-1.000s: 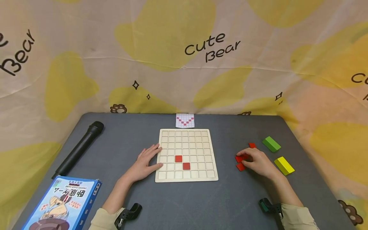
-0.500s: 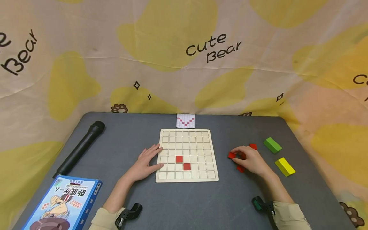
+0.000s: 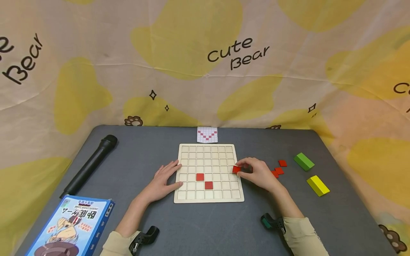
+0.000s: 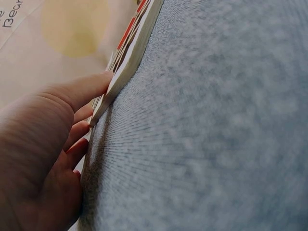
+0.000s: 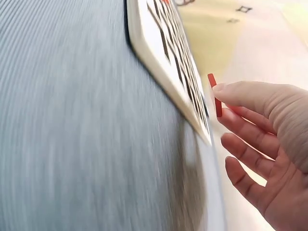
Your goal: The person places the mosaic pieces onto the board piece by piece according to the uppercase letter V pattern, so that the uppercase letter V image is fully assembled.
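A cream grid board (image 3: 224, 200) lies flat mid-table, with one red square tile (image 3: 200, 177) and another red tile (image 3: 209, 185) set in its cells. My left hand (image 3: 161, 181) rests at the board's left edge, fingers extended, and the left wrist view shows the thumb touching the rim. Between thumb and forefinger my right hand (image 3: 257, 173) pinches a red square tile (image 5: 216, 96) over the board's right edge. In the right wrist view that tile is seen edge-on, held above the board, its other fingers loosely bent. Several loose red tiles (image 3: 282, 163) lie right of this hand, some partly hidden by it.
A small card (image 3: 207, 134) with a pink V pattern lies behind the board. A green block (image 3: 304, 161) and a yellow block (image 3: 318, 185) lie at the right. On the left are a black microphone (image 3: 89, 165) and a blue box (image 3: 70, 225). A patterned cloth hangs behind.
My right hand has picked up a red tile from the loose ones and carried it left to the board's right edge. The left hand has stayed in place.
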The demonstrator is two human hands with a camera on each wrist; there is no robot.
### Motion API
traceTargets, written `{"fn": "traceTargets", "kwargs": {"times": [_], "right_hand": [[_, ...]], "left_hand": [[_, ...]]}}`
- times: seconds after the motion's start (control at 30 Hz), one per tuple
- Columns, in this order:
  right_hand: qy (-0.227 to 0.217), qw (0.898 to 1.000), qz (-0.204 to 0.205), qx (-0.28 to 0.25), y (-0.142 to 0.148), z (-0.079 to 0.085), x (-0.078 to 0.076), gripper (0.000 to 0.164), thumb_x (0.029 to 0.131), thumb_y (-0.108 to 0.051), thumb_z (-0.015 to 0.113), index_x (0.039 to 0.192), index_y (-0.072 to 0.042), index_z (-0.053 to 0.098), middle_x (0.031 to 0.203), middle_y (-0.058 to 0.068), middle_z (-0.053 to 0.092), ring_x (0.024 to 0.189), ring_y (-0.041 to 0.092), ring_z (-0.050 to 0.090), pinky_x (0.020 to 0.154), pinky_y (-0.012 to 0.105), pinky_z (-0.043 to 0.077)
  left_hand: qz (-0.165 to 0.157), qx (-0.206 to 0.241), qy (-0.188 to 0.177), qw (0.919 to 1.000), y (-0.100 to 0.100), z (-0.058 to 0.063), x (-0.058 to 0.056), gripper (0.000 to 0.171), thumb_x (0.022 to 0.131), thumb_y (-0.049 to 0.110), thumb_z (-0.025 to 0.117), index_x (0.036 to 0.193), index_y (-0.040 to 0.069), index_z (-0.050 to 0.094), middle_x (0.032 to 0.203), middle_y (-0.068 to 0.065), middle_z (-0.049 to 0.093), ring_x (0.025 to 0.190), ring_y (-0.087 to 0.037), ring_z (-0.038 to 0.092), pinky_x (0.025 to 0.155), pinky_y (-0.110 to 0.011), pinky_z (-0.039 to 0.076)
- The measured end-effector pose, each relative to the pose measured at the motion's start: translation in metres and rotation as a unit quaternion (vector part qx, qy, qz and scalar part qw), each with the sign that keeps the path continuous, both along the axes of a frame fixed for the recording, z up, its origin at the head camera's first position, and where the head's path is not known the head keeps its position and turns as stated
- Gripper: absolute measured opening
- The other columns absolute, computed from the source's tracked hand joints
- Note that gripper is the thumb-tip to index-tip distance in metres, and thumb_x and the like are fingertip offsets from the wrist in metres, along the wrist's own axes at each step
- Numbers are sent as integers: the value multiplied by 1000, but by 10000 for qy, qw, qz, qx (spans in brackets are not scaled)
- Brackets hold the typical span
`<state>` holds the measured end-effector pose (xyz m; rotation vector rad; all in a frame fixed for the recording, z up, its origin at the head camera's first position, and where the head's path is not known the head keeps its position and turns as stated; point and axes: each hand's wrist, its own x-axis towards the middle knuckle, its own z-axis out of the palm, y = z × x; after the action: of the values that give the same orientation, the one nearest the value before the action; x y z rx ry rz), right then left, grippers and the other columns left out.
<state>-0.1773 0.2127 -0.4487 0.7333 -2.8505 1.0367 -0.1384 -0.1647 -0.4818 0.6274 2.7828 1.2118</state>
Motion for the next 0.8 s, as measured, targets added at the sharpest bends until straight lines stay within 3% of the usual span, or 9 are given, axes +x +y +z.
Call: {"fn": "traceTargets", "kwargs": {"times": [0.37,0.8], "right_hand": [[-382,9972,357,-539,-49,-4,-6,24,84,-14,76,107,-16,72,95,-3,65,86,17,55,73,31,47],[-490,9946,669,-625,-99,-12,-11,22,84,-15,74,106,-16,72,91,1,65,81,17,56,72,29,46]], "left_hand": [[51,-48,81,9999,-1,-3,0,65,91,27,70,145,2,45,154,-18,33,144,-39,23,114,-60,10],[56,-84,-19,9999,-1,-3,-2,67,89,28,71,145,3,45,156,-16,32,145,-36,22,115,-58,8]]}}
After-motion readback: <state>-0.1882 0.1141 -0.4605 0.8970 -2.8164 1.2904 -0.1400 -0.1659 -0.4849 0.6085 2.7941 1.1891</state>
